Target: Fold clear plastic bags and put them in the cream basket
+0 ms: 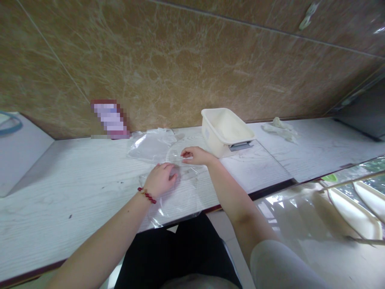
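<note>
My left hand (162, 178), with a red bead bracelet on the wrist, rests over clear plastic film (177, 200) near the front of the white table. Its fingers curl round something clear that I cannot make out. My right hand (195, 155) is just to the right, thumb and fingers curved towards each other near the clear plastic; whether anything is between them is too small to tell. Behind my left hand lies a stack of clear plastic bags (152, 144). A cream plastic box (224, 130) with a grey latch stands behind my right hand.
The white wood-grain table (90, 180) runs along a brown marbled wall. A blurred pink and white item (110, 119) leans there. Crumpled pale plastic (281, 129) lies right of the box. A white box (21, 152) stands far left; pale trays (355, 208) are at the lower right.
</note>
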Demonstrator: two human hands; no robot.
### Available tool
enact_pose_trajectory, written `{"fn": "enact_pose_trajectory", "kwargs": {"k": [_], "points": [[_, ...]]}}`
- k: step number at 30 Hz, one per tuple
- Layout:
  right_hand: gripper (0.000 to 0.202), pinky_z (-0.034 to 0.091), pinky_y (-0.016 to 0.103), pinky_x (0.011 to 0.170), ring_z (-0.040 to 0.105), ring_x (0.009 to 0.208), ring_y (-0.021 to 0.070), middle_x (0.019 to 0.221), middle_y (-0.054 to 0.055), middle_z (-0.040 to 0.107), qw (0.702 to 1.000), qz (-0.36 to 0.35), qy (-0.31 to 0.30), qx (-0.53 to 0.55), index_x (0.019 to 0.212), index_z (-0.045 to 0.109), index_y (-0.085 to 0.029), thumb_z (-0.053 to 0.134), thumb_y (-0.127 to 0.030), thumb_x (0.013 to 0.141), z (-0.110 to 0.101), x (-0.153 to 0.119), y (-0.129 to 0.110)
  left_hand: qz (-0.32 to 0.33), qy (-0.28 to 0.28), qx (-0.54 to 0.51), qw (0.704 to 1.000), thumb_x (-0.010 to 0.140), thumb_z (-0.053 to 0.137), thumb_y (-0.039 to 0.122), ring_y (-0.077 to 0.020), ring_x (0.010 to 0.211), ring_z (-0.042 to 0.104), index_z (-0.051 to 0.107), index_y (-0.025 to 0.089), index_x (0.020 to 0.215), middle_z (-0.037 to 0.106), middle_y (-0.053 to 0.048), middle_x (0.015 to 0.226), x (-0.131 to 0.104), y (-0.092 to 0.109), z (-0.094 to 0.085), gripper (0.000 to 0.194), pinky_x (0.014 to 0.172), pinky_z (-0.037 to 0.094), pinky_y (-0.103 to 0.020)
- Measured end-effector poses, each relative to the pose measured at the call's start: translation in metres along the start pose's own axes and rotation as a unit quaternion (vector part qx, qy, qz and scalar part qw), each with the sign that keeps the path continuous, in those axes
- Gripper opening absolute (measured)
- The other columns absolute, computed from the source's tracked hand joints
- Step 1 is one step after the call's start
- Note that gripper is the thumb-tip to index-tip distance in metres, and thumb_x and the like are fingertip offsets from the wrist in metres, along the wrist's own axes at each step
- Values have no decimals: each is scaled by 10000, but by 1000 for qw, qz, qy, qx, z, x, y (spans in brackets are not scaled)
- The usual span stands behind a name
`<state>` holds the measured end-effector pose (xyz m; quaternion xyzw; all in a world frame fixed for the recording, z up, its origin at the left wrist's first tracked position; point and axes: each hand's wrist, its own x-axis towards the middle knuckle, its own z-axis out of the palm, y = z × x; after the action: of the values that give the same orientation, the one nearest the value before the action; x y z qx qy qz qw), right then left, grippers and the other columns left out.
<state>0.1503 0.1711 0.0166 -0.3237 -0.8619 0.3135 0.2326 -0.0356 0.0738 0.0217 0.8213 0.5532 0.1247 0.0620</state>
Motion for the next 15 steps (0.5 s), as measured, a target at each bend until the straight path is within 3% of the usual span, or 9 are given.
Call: {"fn": "enact_pose_trajectory", "kwargs": {"k": [5,15], "points": [[403,394,309,843,551,872,154,964,61,603,989,-81,-80,-94,1006,575,-149,647,-217,615,-3,-4,-5,4,-4,0,1000,778,418,325,-224,985,535,563,153,1048,588,-97,1072,0,1,-2,351,962,320,-385],[412,396,302,841,530,894,155,986,67,579,989,-84,-74,-97,1030,550,-142,557,-91,622,6,-1,-9,6,2,-2,1000,775,419,318,-227,974,537,575,154,1025,590,-98,1062,0,0,2,338,980,296,-400]]}}
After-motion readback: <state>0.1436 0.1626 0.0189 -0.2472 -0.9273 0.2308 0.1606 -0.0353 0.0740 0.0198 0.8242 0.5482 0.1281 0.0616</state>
